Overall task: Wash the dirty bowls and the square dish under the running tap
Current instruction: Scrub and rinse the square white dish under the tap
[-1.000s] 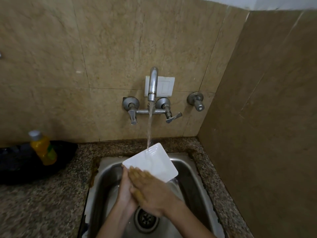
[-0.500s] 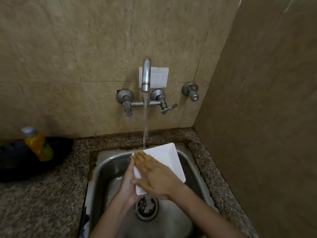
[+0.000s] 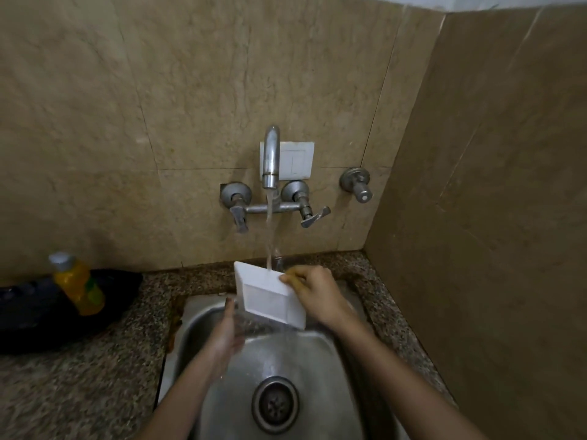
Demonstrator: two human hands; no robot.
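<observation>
Square dish, white, at centre of the frame. Hangs steeply tilted just above the back of the sink, underside toward the camera, one corner up at the left, another down at the right. Meets the stream from the tap at its upper edge; sheds water from the lower corner into the basin, above the drain. Right hand on the upper right edge, fingers curled over the rim and gripping it. Left hand lower left of the dish, blurred; fingers seemingly straight and pointing up, tips by the dish's left edge, holding nothing. At left of the frame, on the speckled tabletop: yellow bottle with a grey cap, in front of a black object. Behind the tap, white switch plate on the tiled wall.
</observation>
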